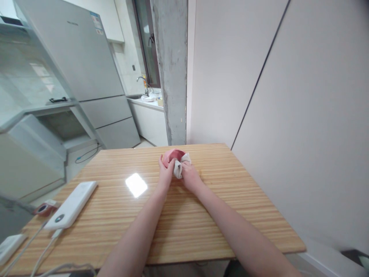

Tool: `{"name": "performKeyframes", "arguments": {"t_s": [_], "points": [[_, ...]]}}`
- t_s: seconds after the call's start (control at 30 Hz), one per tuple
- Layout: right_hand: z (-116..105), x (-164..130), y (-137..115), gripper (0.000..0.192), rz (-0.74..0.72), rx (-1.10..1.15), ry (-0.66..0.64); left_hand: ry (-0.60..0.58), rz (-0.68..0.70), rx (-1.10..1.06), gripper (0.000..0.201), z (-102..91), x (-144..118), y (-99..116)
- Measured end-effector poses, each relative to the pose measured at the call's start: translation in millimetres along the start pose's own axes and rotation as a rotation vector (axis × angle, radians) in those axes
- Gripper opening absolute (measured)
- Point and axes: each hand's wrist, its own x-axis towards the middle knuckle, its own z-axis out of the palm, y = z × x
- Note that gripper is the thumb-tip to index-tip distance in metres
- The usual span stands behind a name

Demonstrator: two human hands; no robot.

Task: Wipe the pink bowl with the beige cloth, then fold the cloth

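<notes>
A small pink bowl [175, 155] is tipped on its side near the far edge of the wooden table [219, 200]. My left hand [165, 172] grips its left rim. My right hand [189, 176] presses a crumpled white cloth [179, 166] against the bowl's opening, so part of the bowl is hidden. Both forearms reach forward across the table's middle.
A white power bank [72, 204] with cables lies at the table's left, next to a small red-rimmed object [43, 209]. Another white device [10, 246] sits at the near left corner. A wall runs along the right; a fridge [86, 69] and a sink counter [148, 102] stand beyond.
</notes>
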Motion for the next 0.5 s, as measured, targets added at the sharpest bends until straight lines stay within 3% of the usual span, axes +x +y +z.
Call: {"name": "performKeyframes", "arguments": {"t_s": [0.2, 0.33, 0.5], "points": [[1.5, 1.6, 10.0, 0.017, -0.093, -0.022, -0.067, 0.008, -0.055, 0.118, 0.082, -13.4, 10.9, 7.2], [3.5, 0.1, 11.8, 0.017, -0.059, -0.055, -0.053, -0.003, -0.047, 0.093, 0.086, -6.7, 1.9, 10.2], [2.7, -1.0, 11.5, 0.025, -0.056, -0.037, -0.016, -0.082, -0.032, -0.018, 0.058, 1.2, -7.4, 7.7]]}}
